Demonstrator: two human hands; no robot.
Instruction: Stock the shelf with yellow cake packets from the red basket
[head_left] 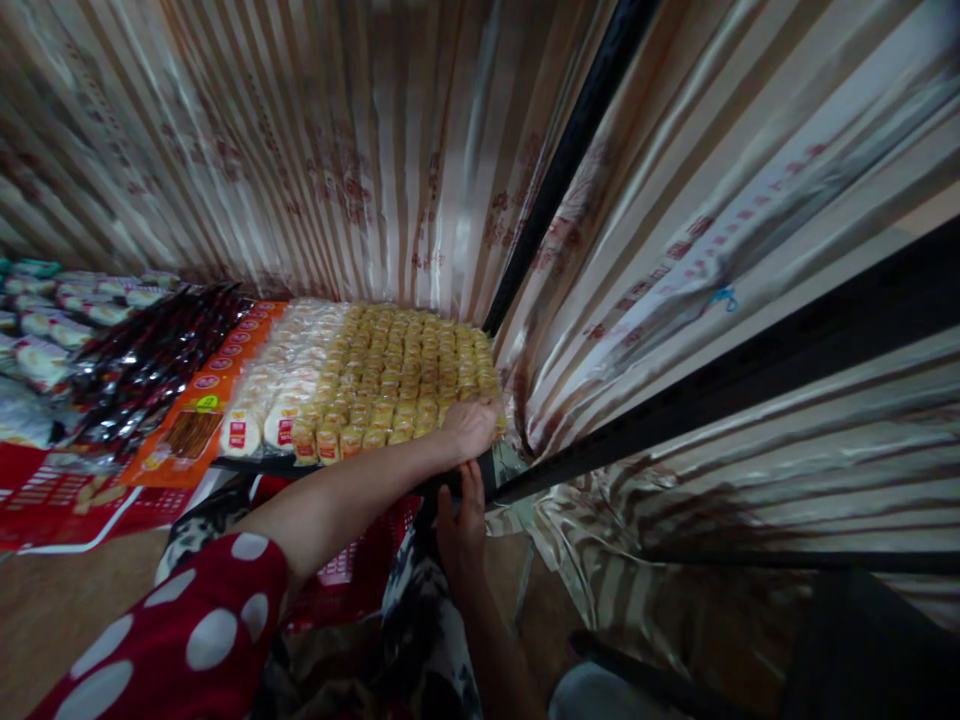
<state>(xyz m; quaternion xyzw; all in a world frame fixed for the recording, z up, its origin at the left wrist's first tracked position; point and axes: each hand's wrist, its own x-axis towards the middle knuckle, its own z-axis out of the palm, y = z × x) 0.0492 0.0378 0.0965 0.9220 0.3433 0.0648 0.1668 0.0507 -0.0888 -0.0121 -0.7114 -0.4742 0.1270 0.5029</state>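
My left hand reaches across from a red sleeve with white dots. It rests at the front right corner of a block of small yellow wrapped snack packets, set in tight rows. Its fingers look curled against the end packets; their tips are hidden. Just below, my right hand is raised at the dark shelf edge, fingers stretched up and nearly touching my left wrist. Nothing shows in it. Left of the yellow block lie white round packs in clear film.
Farther left are an orange snack bag, dark shiny packets and white-and-green packs. A striped curtain hangs behind. A black post and a slanting black bar border the right side.
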